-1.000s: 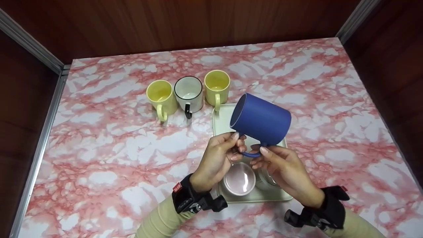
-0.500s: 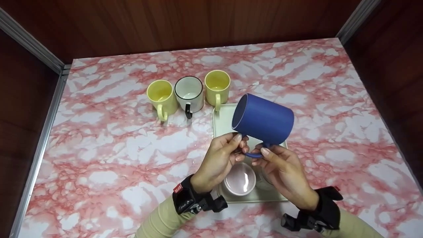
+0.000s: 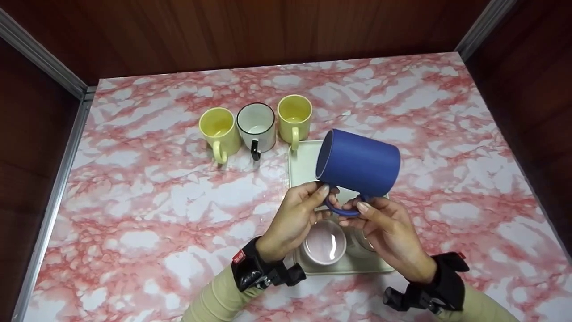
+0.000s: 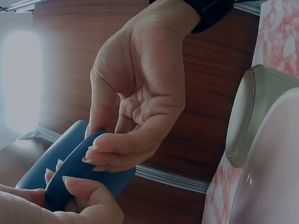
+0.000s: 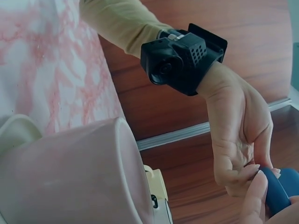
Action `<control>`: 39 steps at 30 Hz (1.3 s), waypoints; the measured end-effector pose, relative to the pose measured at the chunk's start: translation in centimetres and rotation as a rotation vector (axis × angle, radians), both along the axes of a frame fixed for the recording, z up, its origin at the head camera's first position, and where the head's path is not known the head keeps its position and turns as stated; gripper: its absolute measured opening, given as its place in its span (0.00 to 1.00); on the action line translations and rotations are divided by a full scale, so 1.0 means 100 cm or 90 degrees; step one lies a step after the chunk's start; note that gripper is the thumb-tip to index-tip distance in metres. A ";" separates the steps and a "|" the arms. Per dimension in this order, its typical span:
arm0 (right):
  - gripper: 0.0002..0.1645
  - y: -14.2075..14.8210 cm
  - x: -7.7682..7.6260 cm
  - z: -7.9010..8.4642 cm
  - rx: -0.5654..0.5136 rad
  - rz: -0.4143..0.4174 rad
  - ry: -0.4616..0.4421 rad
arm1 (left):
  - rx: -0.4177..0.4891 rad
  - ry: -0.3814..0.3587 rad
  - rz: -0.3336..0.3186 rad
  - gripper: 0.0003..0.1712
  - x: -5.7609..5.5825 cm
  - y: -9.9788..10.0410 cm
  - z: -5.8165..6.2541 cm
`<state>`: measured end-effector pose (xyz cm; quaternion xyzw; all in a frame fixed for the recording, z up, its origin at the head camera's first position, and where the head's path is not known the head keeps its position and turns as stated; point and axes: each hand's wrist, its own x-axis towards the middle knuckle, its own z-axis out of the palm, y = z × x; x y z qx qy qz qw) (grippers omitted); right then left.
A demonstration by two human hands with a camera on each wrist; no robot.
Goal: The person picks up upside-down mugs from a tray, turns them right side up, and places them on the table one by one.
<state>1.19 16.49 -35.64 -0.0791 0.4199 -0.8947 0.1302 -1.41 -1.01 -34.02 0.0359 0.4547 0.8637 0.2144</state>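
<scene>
A matte blue mug [image 3: 359, 162] is held in the air over the tray, tipped on its side with its mouth toward the left and its handle downward. My left hand [image 3: 292, 217] pinches the handle at the end near the rim, between thumb and fingers. At the handle's other end, near the base, my right hand [image 3: 393, 232] pinches it too. In the left wrist view both hands meet on the blue handle [image 4: 70, 170]. The mug's inside is mostly hidden from the head view.
Below the hands, a pale tray [image 3: 304, 167] carries a pink mug [image 3: 325, 243] and a light-coloured cup [image 3: 359, 245], partly hidden by the right hand. Behind to the left stand two yellow mugs, one left [image 3: 218, 127] and one right [image 3: 295, 116], around a white mug [image 3: 256, 125] with black handle.
The blue mug has shifted slightly right and down, and lies a little more level. Both hands keep their pinch on its handle. The other mugs and the tray stay put.
</scene>
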 end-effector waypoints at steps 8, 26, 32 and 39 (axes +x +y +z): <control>0.16 0.003 -0.003 0.002 -0.016 0.026 0.042 | -0.023 0.035 -0.007 0.14 0.000 -0.001 -0.003; 0.13 0.015 -0.016 0.016 0.052 -0.001 0.142 | -0.156 0.134 0.063 0.16 -0.013 -0.015 -0.013; 0.11 0.024 -0.026 0.025 0.072 -0.009 0.129 | -0.191 0.137 0.083 0.16 -0.018 -0.028 -0.025; 0.08 0.030 -0.044 0.039 0.146 -0.067 0.099 | -0.232 0.095 0.080 0.16 -0.022 -0.037 -0.040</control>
